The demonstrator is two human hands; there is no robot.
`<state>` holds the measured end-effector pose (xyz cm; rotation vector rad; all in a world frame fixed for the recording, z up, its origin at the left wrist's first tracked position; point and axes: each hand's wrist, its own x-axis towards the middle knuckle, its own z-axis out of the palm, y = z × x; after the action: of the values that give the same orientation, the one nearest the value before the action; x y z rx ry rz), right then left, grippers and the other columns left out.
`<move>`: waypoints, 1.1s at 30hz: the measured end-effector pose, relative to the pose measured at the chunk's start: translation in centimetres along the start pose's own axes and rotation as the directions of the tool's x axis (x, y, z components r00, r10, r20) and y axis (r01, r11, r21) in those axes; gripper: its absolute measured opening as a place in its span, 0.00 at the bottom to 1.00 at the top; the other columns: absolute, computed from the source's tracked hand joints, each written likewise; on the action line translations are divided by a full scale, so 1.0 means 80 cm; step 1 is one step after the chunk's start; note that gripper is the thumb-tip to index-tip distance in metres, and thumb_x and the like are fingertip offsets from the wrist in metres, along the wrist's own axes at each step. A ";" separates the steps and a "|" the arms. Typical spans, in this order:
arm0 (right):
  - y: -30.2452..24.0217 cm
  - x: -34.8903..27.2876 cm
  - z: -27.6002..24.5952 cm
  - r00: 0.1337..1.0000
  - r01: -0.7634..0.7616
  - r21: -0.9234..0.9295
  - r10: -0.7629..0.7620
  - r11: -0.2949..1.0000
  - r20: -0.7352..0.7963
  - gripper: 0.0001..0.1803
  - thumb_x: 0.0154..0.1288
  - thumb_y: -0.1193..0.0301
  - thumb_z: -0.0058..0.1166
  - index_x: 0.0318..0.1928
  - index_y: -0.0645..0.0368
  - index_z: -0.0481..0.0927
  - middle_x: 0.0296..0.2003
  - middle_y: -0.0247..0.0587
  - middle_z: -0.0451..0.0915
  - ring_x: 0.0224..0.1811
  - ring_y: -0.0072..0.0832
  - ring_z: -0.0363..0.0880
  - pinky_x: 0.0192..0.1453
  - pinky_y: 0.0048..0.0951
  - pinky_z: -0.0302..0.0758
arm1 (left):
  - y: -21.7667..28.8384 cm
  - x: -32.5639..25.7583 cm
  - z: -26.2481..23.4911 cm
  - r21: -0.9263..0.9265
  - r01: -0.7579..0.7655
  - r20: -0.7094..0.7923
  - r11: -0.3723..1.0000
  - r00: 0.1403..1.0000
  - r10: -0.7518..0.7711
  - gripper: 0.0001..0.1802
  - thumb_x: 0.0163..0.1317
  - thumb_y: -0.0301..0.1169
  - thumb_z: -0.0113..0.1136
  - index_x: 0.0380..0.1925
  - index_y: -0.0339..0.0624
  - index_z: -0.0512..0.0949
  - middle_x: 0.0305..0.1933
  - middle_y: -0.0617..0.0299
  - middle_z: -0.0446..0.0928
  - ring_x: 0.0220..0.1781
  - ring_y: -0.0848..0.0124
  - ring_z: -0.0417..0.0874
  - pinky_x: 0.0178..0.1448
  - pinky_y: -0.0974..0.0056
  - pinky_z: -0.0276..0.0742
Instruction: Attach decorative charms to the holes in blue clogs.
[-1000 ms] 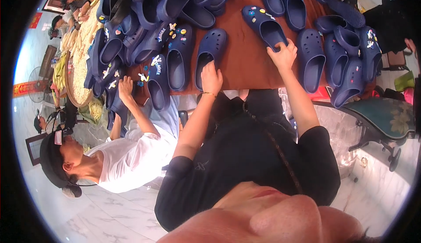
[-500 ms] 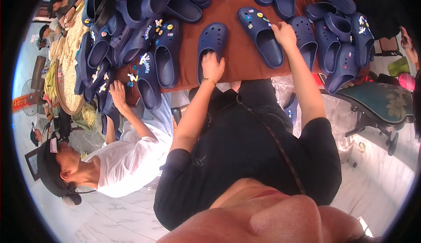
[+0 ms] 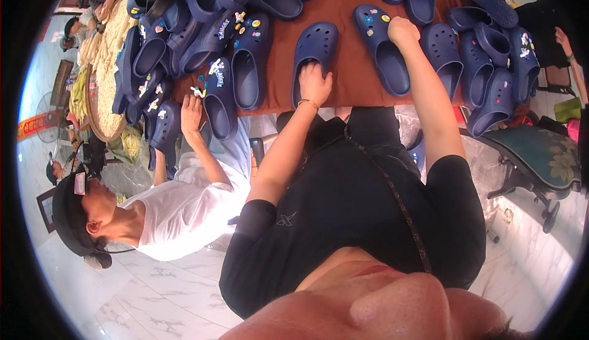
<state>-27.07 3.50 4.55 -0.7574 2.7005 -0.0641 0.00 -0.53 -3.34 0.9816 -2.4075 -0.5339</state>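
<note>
A plain navy clog (image 3: 318,38) lies toe away from me on the brown cloth. My left hand (image 3: 314,85) reaches into its opening; the fingertips are hidden inside, and the thumb stands apart by the right rim. To the right lies another navy clog (image 3: 391,67) with colourful charms (image 3: 370,24) on its upper. My right hand (image 3: 404,31) is closed at the right side of that upper; whatever its fingers hold is hidden. A charmed clog (image 3: 250,64) is left of my left hand. A plain clog (image 3: 443,49) is close to my right hand.
Many navy clogs (image 3: 202,45) are heaped along the left and far sides of the brown-covered table (image 3: 343,88). More clogs (image 3: 491,98) crowd the right end. At left, a co-worker in white (image 3: 178,214) has a hand (image 3: 191,114) by the clogs. A chair (image 3: 537,153) stands at right.
My right hand has closed more into a fist at the charmed clog. The co-worker's hand has shifted toward a charmed clog. The whole view has shifted slightly; my left hand stays in the plain clog.
</note>
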 end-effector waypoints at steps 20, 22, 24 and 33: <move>-0.027 -0.013 0.034 0.967 0.133 0.953 -0.248 0.272 -0.064 0.13 0.51 0.84 0.37 0.31 0.62 0.78 0.22 0.38 0.75 0.21 0.23 0.72 0.22 0.22 0.67 | -0.004 -0.002 0.001 0.019 0.000 -0.032 1.000 1.000 0.001 0.18 0.48 0.36 0.58 0.33 0.31 0.73 0.40 0.46 0.72 0.45 0.49 0.70 0.49 0.50 0.66; -0.069 -0.040 0.032 0.956 0.221 0.822 -0.282 0.525 -0.076 0.11 0.48 0.82 0.42 0.28 0.61 0.80 0.24 0.43 0.79 0.25 0.28 0.77 0.29 0.28 0.73 | -0.003 -0.003 -0.003 0.018 0.034 0.030 0.999 0.999 -0.034 0.18 0.48 0.36 0.58 0.32 0.31 0.73 0.40 0.46 0.72 0.44 0.48 0.70 0.48 0.51 0.67; -0.081 -0.016 0.067 0.916 0.388 0.641 -0.354 0.663 -0.189 0.11 0.48 0.81 0.44 0.29 0.58 0.81 0.26 0.47 0.79 0.30 0.34 0.79 0.36 0.31 0.74 | 0.007 0.003 -0.003 0.006 0.004 0.024 1.000 1.000 -0.004 0.17 0.48 0.36 0.58 0.31 0.31 0.73 0.40 0.46 0.72 0.44 0.48 0.70 0.48 0.51 0.67; -0.107 -0.026 0.103 0.810 0.586 0.460 -0.507 0.667 -0.295 0.12 0.51 0.78 0.48 0.36 0.58 0.81 0.37 0.51 0.77 0.42 0.43 0.76 0.49 0.37 0.71 | -0.002 0.000 0.002 0.008 0.027 0.000 1.000 1.000 -0.027 0.17 0.47 0.36 0.59 0.31 0.32 0.73 0.40 0.47 0.72 0.45 0.49 0.70 0.50 0.51 0.66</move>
<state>-18.46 -2.38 -1.43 -1.3762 2.2670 -1.0092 0.01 -0.56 -3.53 1.0183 -2.4013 -0.5340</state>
